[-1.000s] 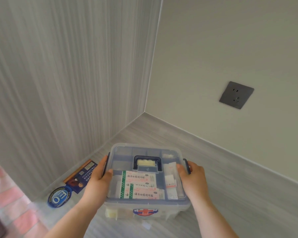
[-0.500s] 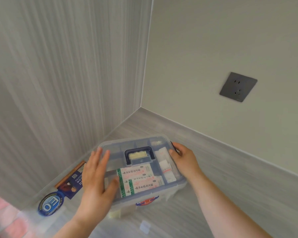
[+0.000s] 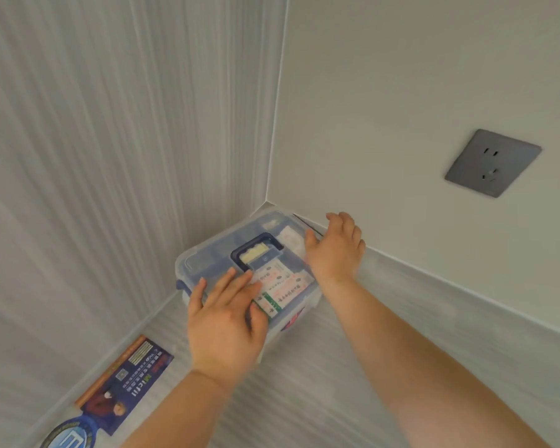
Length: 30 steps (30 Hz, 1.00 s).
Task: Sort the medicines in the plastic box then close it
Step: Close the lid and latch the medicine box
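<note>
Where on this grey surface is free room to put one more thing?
Free: the grey surface right of the plastic box, below the socket; also the strip between box and blue leaflet. Crowded: the corner, filled by the box, left hand and right hand.

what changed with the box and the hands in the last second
The plastic box slid away from the person into the wall corner. Both hands let go of its sides: the left hand now lies flat on the lid, fingers straight, and the right hand is open at the box's right end. The lid stayed closed; the blue packet stayed by the left wall.
</note>
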### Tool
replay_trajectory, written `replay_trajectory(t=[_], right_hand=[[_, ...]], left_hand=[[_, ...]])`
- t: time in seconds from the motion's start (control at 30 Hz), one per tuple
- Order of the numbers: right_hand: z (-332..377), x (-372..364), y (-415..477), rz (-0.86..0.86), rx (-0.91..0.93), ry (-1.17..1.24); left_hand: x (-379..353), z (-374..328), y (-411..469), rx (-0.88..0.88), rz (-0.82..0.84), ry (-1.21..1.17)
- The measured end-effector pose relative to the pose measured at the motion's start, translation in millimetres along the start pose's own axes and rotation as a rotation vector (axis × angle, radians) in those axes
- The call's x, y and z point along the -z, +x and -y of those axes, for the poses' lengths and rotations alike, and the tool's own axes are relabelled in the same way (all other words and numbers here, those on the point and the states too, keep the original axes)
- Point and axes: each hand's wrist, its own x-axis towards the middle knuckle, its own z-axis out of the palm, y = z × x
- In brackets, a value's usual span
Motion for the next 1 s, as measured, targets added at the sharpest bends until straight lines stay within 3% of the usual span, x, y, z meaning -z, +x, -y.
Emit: replay_trajectory(t=[0.1, 0.17, 0.3, 0.43, 0.67, 0.83, 0.9, 1.0], right_hand=[[5, -16, -17, 0.068, -0.123, 0.294], [5, -20, -14, 0.142, -0.093, 0.362], [-2, -16, 5, 0.337, -0.017, 0.335], [0, -6, 1, 0.377, 0.006, 0.224], [-39, 67, -99, 0.097, 0.176, -0.005], [-97, 138, -182, -0.136, -0.068, -0.15], [-111, 157, -211, -0.173, -0.137, -0.17], [-128, 178, -248, -0.253, -0.137, -0.223]], left_hand=[[-14, -5, 18, 0.049, -0.019, 0.017], [-22, -5, 27, 0.07, -0.024, 0.031], [-33, -7, 36, 0.062, -0.025, 0.048], [-37, -4, 38, 0.028, -0.044, 0.043], [-25, -2, 33, -0.027, -0.053, -0.109], [-18, -15, -3, -0.189, 0.028, -0.267], [-19, -25, -29, -0.276, 0.115, -0.362], [-24, -42, -77, -0.183, 0.404, -0.68]])
